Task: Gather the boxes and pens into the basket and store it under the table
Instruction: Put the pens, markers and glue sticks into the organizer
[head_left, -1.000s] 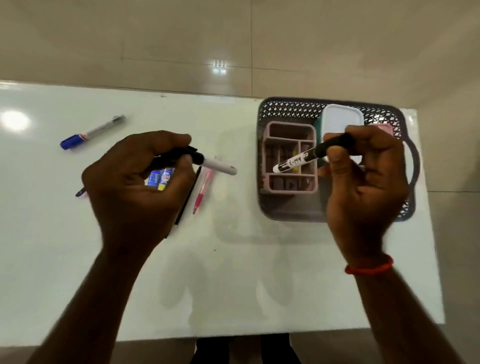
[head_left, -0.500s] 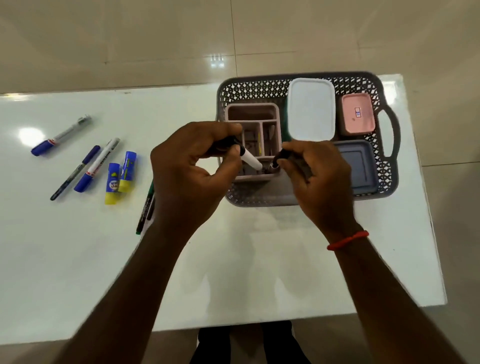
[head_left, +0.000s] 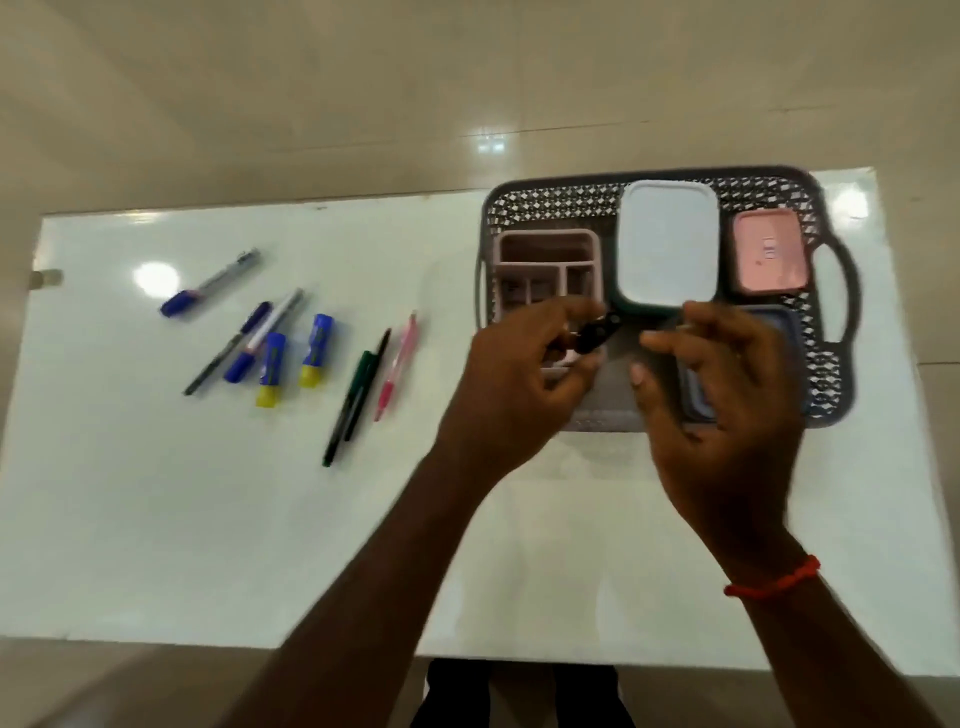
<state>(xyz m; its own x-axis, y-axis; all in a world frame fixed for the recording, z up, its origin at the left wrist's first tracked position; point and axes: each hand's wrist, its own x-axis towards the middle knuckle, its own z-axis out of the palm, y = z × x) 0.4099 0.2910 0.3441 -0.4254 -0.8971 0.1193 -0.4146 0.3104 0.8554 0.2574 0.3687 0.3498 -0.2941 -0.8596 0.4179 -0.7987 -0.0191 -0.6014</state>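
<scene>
A grey lattice basket (head_left: 551, 201) stands at the table's right end. It holds a pink divided organizer (head_left: 543, 248), a white-lidded box (head_left: 667, 241), a pink box (head_left: 771, 250) and a blue-grey box (head_left: 789, 332) half hidden by my right hand. My left hand (head_left: 519, 384) hovers over the organizer's near side, shut on a black marker (head_left: 597, 338) whose dark end sticks out between the fingers. My right hand (head_left: 722, 400) is over the basket's near middle, fingers apart and holding nothing that I can see.
On the white table (head_left: 260, 519) to the left lie a blue-capped marker (head_left: 208, 286), a dark pen (head_left: 228, 349), another blue marker (head_left: 266, 332), two blue-yellow glue sticks (head_left: 270, 370), a green pen (head_left: 354, 400) and a pink pen (head_left: 397, 364). Tiled floor lies beyond.
My left hand carried its marker from the table's middle to the basket. My right hand lowered its marker to the organizer and now has its fingers spread. The view shifted.
</scene>
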